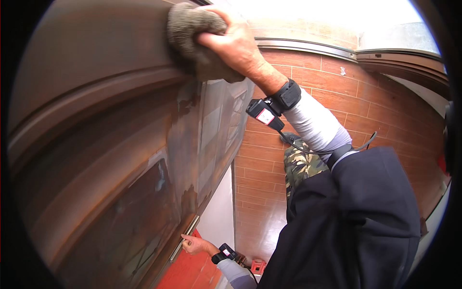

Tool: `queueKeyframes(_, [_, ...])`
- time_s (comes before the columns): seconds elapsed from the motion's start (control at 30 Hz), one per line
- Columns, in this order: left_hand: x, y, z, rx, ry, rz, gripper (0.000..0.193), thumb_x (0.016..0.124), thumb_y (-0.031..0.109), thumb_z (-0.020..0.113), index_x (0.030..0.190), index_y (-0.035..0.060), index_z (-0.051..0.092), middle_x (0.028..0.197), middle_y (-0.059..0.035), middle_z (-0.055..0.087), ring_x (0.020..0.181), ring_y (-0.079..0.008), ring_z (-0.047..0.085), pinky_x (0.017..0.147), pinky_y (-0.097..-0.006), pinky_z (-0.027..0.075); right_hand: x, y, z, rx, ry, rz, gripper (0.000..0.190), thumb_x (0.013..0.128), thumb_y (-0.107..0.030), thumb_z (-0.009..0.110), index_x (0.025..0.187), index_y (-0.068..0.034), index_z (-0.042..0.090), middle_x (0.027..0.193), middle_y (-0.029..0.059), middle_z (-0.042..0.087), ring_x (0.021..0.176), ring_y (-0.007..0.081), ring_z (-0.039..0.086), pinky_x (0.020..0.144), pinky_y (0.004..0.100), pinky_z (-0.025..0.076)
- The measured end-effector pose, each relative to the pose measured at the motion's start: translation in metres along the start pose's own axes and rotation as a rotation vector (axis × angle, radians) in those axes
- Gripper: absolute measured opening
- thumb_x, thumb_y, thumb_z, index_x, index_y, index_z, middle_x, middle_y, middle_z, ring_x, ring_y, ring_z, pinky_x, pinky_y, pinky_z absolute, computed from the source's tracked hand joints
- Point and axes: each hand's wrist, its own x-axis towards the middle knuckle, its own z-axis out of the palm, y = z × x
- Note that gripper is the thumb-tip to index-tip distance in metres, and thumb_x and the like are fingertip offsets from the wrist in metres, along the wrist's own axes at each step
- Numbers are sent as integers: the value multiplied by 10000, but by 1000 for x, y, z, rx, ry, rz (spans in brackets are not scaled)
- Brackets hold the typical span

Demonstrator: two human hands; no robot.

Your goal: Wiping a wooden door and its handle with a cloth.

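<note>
My right hand (234, 43) presses a bunched grey-brown cloth (195, 29) against the upper part of a brown panelled door (90, 39). The cloth is slightly blurred. Raised mouldings cross the door face, and its lower panels show uneven dull patches and streaks. Farther down, my left hand (195, 245) has its fingers curled at a narrow metal bar (184, 238) along the door's edge. Part of that grip is hidden. Both wrists carry a black strap with a small device; a cable runs from the right device (265, 113) along my sleeve.
Wood-look tiles (325, 79) cover the floor, with a scrap of white litter (343, 70) on them. A metal threshold track (306, 46) crosses the bright doorway. Below are a red surface (191, 269) and a red plastic stool (258, 266). My shoe (290, 137) stands near the door.
</note>
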Motion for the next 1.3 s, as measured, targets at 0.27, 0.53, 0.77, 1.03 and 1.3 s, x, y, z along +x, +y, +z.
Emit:
queueKeyframes(0.27, [1,5,-5,39,-77,-36,507,878,377,731,560,49,510,556,-112,551,520,-335,534,492,-486,388,-49,143,-37,-3,-5,558,390,751,-193,735,1123,-80,694,1004,97,737,936,191,690,877,323,524])
queueKeyframes(0.53, [-2,2,1,79,-32,-19,491,868,377,735,578,38,530,569,-136,560,539,-357,537,518,-504,395,-63,67,-7,53,-54,519,402,743,-196,747,1120,-74,683,996,120,734,931,203,697,867,328,541])
queueKeyframes(0.77, [0,11,-3,-16,-11,35,497,857,276,777,544,67,454,537,-87,492,543,-309,489,545,-454,386,-62,25,4,132,-68,301,395,754,-175,738,1131,-80,670,1005,127,730,958,216,702,883,342,541])
queueKeyframes(1.03, [-2,13,-1,-69,-18,5,499,862,276,781,550,75,448,535,-62,477,545,-288,470,590,-431,389,-126,36,17,189,-42,378,404,758,-144,711,1148,-51,659,1015,99,725,957,154,674,880,311,527])
queueKeyframes(1.3, [-1,15,-4,-104,36,57,520,852,285,786,556,78,412,522,-62,449,520,-284,473,505,-445,370,-246,-34,52,-30,-284,422,448,725,-160,716,1153,-129,589,1019,161,682,974,385,663,838,428,546])
